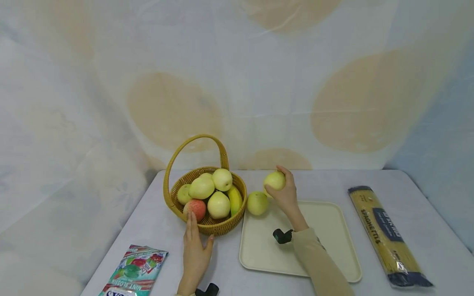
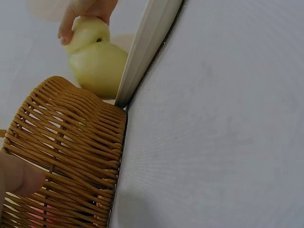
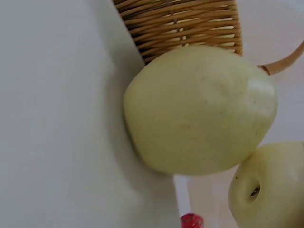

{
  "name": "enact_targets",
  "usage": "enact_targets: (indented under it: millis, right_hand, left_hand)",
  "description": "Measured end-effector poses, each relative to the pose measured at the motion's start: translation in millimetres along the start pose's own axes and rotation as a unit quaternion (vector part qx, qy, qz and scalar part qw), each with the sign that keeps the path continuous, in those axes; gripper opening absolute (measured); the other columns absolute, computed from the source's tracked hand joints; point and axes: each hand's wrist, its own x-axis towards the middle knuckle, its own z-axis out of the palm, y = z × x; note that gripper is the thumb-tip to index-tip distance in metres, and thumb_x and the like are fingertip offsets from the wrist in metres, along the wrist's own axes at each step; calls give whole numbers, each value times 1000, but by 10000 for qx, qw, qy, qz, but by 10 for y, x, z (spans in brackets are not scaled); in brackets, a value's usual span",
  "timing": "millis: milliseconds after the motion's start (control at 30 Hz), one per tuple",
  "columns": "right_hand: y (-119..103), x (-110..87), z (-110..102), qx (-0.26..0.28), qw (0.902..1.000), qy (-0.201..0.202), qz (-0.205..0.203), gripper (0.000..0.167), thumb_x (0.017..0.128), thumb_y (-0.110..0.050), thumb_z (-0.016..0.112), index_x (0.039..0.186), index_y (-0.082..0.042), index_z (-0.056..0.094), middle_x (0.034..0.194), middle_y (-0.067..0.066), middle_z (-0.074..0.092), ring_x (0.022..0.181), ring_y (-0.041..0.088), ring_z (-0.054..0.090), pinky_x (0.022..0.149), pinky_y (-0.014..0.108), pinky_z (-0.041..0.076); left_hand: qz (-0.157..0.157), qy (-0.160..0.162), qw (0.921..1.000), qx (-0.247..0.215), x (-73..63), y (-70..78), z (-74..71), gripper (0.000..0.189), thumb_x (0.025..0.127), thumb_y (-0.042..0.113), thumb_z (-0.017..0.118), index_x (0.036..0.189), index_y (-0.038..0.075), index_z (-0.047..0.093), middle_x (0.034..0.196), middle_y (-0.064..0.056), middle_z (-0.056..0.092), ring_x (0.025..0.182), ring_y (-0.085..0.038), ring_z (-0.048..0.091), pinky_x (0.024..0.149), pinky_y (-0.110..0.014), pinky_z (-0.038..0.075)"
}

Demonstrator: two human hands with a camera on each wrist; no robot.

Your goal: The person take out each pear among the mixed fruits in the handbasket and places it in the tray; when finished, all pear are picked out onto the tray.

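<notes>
My right hand (image 1: 286, 197) grips a yellow-green apple (image 1: 275, 181) between thumb and fingers, above the tray's far left corner. Right below it, a second green apple (image 1: 257, 203) sits on the cream tray (image 1: 296, 263), beside the basket. The right wrist view shows this second apple (image 3: 199, 109) large, with the held apple (image 3: 270, 185) at lower right. My left hand (image 1: 196, 253), fingers straight, is at the near rim of the wicker basket (image 1: 222, 228). Its fingertips overlap a red peach (image 1: 195, 209) in the head view. Its thumb (image 2: 23, 178) shows against the weave.
Inside the basket are several pale green fruits (image 1: 218, 204) and a banana (image 1: 235, 199); its tall handle (image 1: 172, 164) arches above. A spaghetti pack (image 1: 386, 234) lies right of the tray. A candy bag (image 1: 137, 269) lies at the front left.
</notes>
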Motion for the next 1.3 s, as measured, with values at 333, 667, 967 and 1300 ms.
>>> enact_targets:
  millis: [333, 667, 967, 1300]
  right_hand:
    - [219, -79, -101, -214, 9996, 68, 194, 73, 77, -5, 73, 142, -13, 40, 143, 14, 40, 132, 35, 41, 104, 62, 39]
    - [304, -145, -115, 66, 9999, 49, 109, 67, 79, 2, 72, 138, -7, 43, 137, 18, 44, 127, 31, 44, 107, 54, 38]
    - [214, -200, -113, 111, 9995, 262, 130, 53, 82, 2, 67, 132, -2, 48, 127, 23, 49, 118, 29, 45, 103, 46, 38]
    - [126, -221, -101, 308, 9973, 556, 362, 43, 84, 3, 64, 125, -1, 54, 109, 19, 51, 99, 15, 47, 85, 14, 38]
  left_hand:
    - [-117, -139, 9998, 7, 5, 19, -14, 96, 84, 9, 73, 156, 7, 10, 164, -13, 10, 144, -43, 22, 114, -59, 25]
    - [-180, -214, 9996, -2, 15, 26, -12, 97, 84, 10, 72, 157, 10, 8, 164, -11, 8, 145, -42, 21, 115, -58, 24]
    - [-113, -223, 9997, 14, 25, 29, -3, 96, 85, 11, 72, 157, 9, 8, 165, -10, 8, 145, -42, 21, 115, -58, 24]
    - [-196, -167, 9997, -10, 15, 9, -6, 96, 85, 10, 72, 157, 10, 9, 164, -11, 10, 144, -43, 23, 114, -59, 24]
